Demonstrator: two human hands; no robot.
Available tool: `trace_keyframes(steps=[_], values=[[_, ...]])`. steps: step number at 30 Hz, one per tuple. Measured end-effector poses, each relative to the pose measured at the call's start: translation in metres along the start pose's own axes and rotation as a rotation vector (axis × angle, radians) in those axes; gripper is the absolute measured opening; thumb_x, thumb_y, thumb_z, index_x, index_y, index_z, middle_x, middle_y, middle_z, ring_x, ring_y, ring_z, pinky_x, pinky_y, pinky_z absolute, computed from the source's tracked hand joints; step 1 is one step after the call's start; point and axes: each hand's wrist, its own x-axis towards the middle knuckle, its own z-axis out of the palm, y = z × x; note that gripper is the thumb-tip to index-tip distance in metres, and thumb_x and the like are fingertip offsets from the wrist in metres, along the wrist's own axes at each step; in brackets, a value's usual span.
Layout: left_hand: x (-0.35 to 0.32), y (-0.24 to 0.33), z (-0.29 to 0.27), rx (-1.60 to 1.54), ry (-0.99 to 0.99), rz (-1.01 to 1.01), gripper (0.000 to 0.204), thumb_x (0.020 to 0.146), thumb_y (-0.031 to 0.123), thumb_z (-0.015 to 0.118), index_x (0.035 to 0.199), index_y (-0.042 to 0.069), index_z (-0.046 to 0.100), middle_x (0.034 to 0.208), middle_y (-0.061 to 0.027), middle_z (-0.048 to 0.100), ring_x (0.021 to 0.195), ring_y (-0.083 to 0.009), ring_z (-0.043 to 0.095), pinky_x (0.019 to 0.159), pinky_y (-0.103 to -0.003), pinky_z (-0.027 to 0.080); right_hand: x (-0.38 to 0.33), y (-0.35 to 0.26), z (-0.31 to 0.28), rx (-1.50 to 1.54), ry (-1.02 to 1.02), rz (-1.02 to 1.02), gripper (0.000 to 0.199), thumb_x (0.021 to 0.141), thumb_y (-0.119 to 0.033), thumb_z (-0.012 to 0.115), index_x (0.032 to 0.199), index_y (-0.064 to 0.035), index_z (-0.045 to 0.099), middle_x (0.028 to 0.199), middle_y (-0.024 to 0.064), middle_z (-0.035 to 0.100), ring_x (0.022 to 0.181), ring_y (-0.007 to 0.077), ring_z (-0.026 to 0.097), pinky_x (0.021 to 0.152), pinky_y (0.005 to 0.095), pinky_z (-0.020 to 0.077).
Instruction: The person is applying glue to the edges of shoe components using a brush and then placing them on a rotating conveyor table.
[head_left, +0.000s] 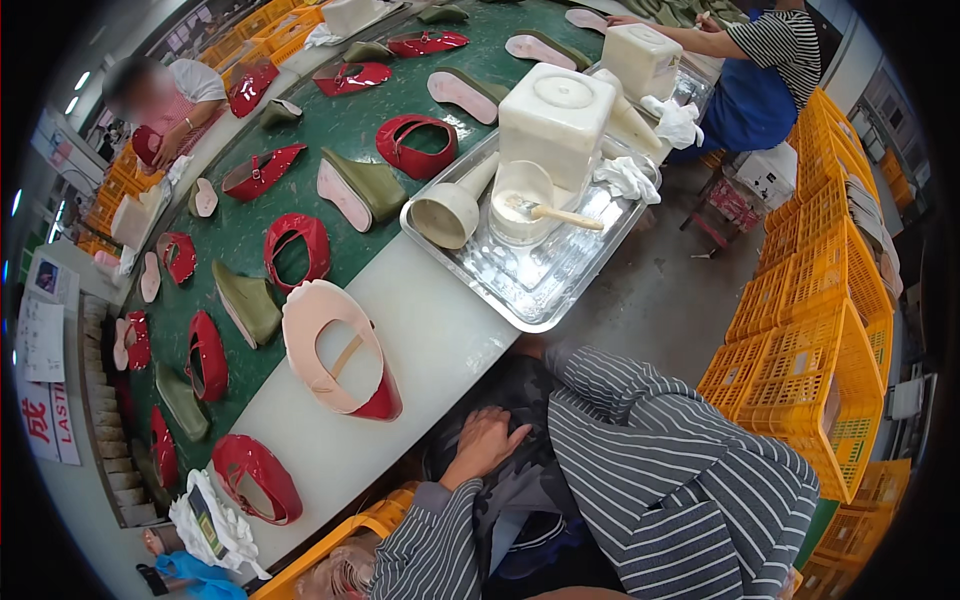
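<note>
Your left hand [487, 442] lies flat, fingers loosely spread, on the dark apron [520, 470] over your lap; it grips nothing. Your right hand is hidden: the striped sleeve [680, 470] bends back under your body, so you cannot tell whether that hand is open or closed.

Just beyond your left hand, at the near edge of the white table [440, 340], rests a pale pink shoe upper [335, 350] with a red edge, lying apart from your fingers.

At the far left, white paper sheets and a white sign with red characters [42, 400] hang at the frame's edge, bent by the lens and partly cut off. Below them a white cloth bundle [215, 520] holds a small dark packet that is hard to make out.

A steel tray [560, 290] carries a square cream container [557, 120], a tub with a brush [540, 210] and crumpled white rags. Stacked orange crates [810, 340] fill the right side, with another orange crate [340, 545] half hidden beside your left sleeve.

Red uppers and olive lasts are strewn over the green belt [330, 120]. Two other people sit further along it, both partly cut off.
</note>
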Motion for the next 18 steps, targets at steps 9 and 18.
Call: trace_keyframes(steps=[9,18], values=[[0.002,0.003,-0.005,-0.006,0.027,0.025,0.048,0.087,0.042,0.057,0.092,-0.006,0.064,0.1,-0.0208,0.064,0.099,-0.0334,0.059,0.089,-0.041,0.042,0.003,0.009,-0.031,-0.105,0.041,-0.027,0.054,0.08,-0.041,0.061,0.124,-0.0089,0.057,0.128,0.0135,0.055,0.118,0.0332,0.05,0.103,0.0404,0.0357],[-0.002,0.003,0.004,0.047,0.015,0.038,0.05,0.087,0.043,0.056,0.097,-0.005,0.064,0.109,-0.0224,0.062,0.106,-0.0359,0.056,0.093,-0.044,0.04,-0.018,-0.02,-0.101,-0.027,-0.043,-0.012,0.057,0.074,-0.046,0.067,0.121,-0.0154,0.06,0.126,0.0112,0.056,0.116,0.0345,0.051,0.102,0.0413,0.0363]])
